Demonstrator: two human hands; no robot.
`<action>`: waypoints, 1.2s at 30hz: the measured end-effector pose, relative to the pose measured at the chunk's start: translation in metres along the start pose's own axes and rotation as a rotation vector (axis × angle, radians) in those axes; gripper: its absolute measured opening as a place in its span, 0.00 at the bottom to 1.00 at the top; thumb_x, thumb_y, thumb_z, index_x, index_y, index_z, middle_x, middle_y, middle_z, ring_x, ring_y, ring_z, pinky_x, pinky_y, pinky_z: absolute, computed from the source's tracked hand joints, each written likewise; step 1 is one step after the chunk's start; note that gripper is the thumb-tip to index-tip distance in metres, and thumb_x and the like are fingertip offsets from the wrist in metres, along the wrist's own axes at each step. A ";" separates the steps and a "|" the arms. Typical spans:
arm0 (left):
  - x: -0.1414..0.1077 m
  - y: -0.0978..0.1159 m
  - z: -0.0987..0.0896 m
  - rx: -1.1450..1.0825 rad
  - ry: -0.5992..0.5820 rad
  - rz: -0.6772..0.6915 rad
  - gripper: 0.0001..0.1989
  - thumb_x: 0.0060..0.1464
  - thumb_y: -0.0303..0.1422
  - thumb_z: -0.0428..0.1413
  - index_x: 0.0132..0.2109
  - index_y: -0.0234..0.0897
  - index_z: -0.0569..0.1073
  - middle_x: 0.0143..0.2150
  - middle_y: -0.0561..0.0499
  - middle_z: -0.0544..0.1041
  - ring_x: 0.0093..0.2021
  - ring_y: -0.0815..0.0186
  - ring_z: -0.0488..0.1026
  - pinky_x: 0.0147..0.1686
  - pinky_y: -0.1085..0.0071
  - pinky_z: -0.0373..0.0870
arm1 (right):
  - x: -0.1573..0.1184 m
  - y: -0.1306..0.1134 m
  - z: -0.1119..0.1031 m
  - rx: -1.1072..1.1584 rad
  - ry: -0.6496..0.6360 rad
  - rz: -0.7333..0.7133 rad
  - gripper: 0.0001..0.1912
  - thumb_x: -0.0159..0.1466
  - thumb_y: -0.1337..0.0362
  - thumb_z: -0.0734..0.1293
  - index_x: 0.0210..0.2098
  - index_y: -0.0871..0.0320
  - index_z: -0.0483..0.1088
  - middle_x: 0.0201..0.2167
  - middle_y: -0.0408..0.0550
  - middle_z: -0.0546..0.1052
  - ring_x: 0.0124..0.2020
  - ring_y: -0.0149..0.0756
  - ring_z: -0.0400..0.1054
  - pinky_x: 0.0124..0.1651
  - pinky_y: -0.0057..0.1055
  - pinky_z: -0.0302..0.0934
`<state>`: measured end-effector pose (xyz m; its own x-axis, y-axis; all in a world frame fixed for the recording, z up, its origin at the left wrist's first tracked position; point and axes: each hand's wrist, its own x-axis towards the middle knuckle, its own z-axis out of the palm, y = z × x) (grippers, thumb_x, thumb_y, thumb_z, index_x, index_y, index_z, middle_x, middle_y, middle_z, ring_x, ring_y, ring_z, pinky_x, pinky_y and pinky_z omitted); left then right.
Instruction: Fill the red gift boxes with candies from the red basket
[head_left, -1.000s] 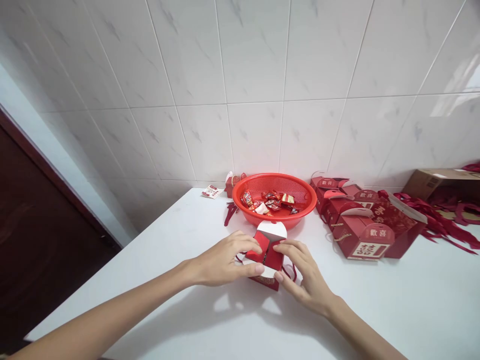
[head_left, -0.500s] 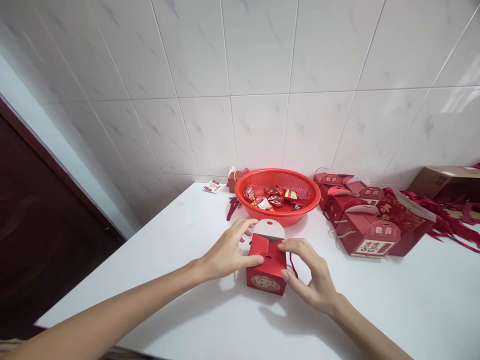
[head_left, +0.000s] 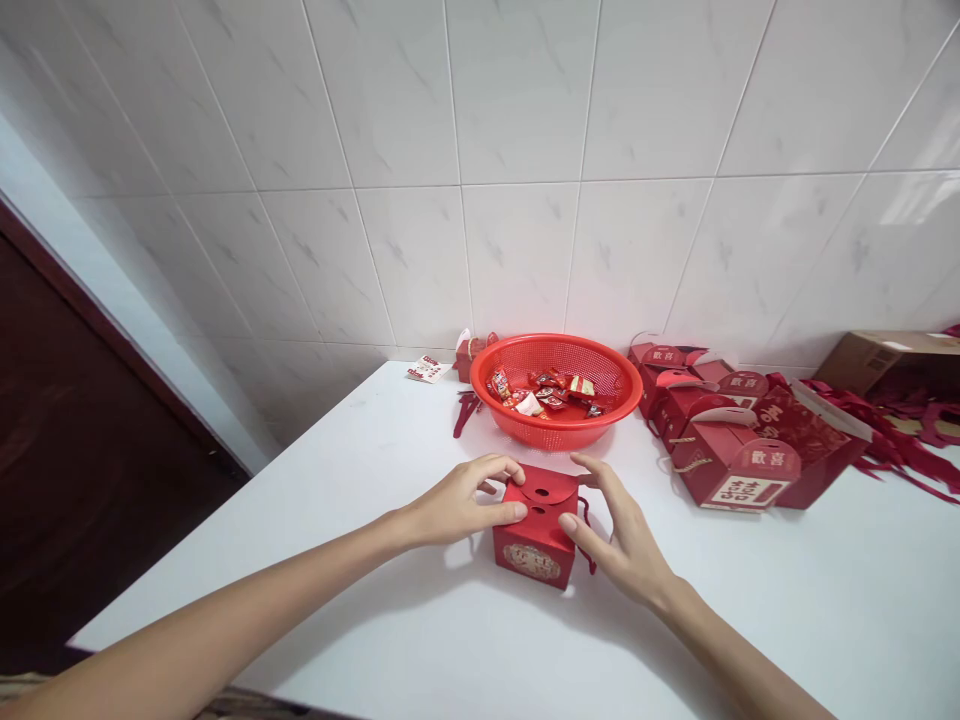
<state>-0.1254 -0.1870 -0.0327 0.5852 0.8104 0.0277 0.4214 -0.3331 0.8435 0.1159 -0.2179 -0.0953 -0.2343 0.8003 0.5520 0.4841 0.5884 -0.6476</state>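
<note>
A small red candy box [head_left: 534,540] with a gold emblem on its front stands on the table before me. Its rounded top flap [head_left: 546,478] lies folded over, and two finger holes show on the lid. My left hand [head_left: 480,500] holds the box at its left side, thumb and index finger pressed on the top. Around the right side is my right hand [head_left: 619,530], fingers apart, its thumb touching the top edge and its index finger near the back corner. A dark red cord [head_left: 587,520] hangs on the box's right side.
Behind the box, a red plastic basket [head_left: 555,435] holds several wrapped sweets. Several larger red gift boxes [head_left: 739,465] stand to the right, with red ribbons [head_left: 900,455] and a cardboard box [head_left: 862,355] beyond. A printed card [head_left: 428,369] lies near the tiled wall [head_left: 517,250].
The candy box's back flap, raised with its white inside showing, is now folded forward over the top. My left fingers have moved onto it; my right index finger has shifted off the top to the back corner.
</note>
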 end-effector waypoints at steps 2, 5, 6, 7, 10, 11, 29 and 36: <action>0.000 0.001 0.001 0.003 -0.002 -0.027 0.13 0.55 0.39 0.60 0.45 0.39 0.73 0.47 0.50 0.76 0.47 0.62 0.73 0.50 0.67 0.68 | 0.001 -0.002 0.000 -0.025 -0.004 0.017 0.25 0.69 0.52 0.62 0.61 0.55 0.57 0.56 0.56 0.72 0.47 0.41 0.74 0.49 0.39 0.71; 0.001 0.004 0.006 0.010 0.040 -0.064 0.13 0.55 0.40 0.59 0.44 0.39 0.72 0.44 0.51 0.76 0.41 0.64 0.73 0.43 0.69 0.69 | 0.002 -0.004 -0.002 -0.059 0.032 0.045 0.25 0.69 0.51 0.61 0.60 0.56 0.59 0.51 0.55 0.74 0.42 0.40 0.74 0.47 0.39 0.71; 0.002 0.004 0.009 0.025 0.064 -0.065 0.13 0.55 0.40 0.58 0.44 0.39 0.72 0.44 0.51 0.76 0.40 0.64 0.73 0.41 0.69 0.69 | 0.002 -0.004 -0.003 -0.068 0.052 0.056 0.24 0.69 0.50 0.62 0.59 0.56 0.60 0.49 0.55 0.74 0.42 0.40 0.73 0.46 0.39 0.71; 0.003 0.005 0.011 0.051 0.093 -0.058 0.13 0.55 0.40 0.58 0.44 0.39 0.72 0.45 0.51 0.76 0.39 0.65 0.73 0.40 0.69 0.69 | 0.003 -0.004 -0.004 -0.074 0.071 0.068 0.25 0.68 0.50 0.62 0.58 0.57 0.61 0.48 0.54 0.75 0.41 0.41 0.73 0.46 0.39 0.71; 0.006 0.004 0.020 0.158 0.187 -0.031 0.12 0.55 0.40 0.57 0.43 0.39 0.71 0.46 0.49 0.74 0.34 0.66 0.71 0.38 0.68 0.69 | 0.005 -0.004 -0.009 -0.090 0.090 0.103 0.25 0.68 0.49 0.62 0.58 0.57 0.62 0.45 0.54 0.75 0.38 0.40 0.73 0.44 0.39 0.70; 0.008 0.004 0.022 0.190 0.217 -0.022 0.12 0.55 0.40 0.56 0.43 0.38 0.70 0.45 0.49 0.74 0.33 0.66 0.70 0.37 0.68 0.69 | 0.006 -0.005 -0.011 -0.096 0.089 0.113 0.25 0.68 0.48 0.63 0.57 0.57 0.62 0.45 0.53 0.75 0.36 0.39 0.74 0.44 0.39 0.71; 0.009 0.024 0.045 -0.154 -0.044 -0.040 0.21 0.56 0.37 0.56 0.56 0.38 0.73 0.61 0.42 0.67 0.41 0.63 0.74 0.44 0.64 0.73 | -0.006 -0.041 -0.012 -0.542 -0.016 0.112 0.22 0.58 0.57 0.70 0.51 0.57 0.71 0.58 0.63 0.70 0.55 0.60 0.68 0.50 0.55 0.69; 0.004 0.035 0.027 -0.126 -0.098 -0.062 0.18 0.51 0.37 0.60 0.50 0.38 0.75 0.67 0.41 0.60 0.38 0.66 0.76 0.40 0.66 0.73 | -0.041 -0.026 -0.063 -0.692 0.258 0.251 0.25 0.61 0.50 0.66 0.52 0.57 0.71 0.58 0.61 0.70 0.54 0.57 0.70 0.52 0.51 0.68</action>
<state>-0.0899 -0.2087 -0.0177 0.6278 0.7748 -0.0740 0.3728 -0.2159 0.9025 0.1659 -0.2728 -0.0682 0.1146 0.7977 0.5921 0.9323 0.1194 -0.3413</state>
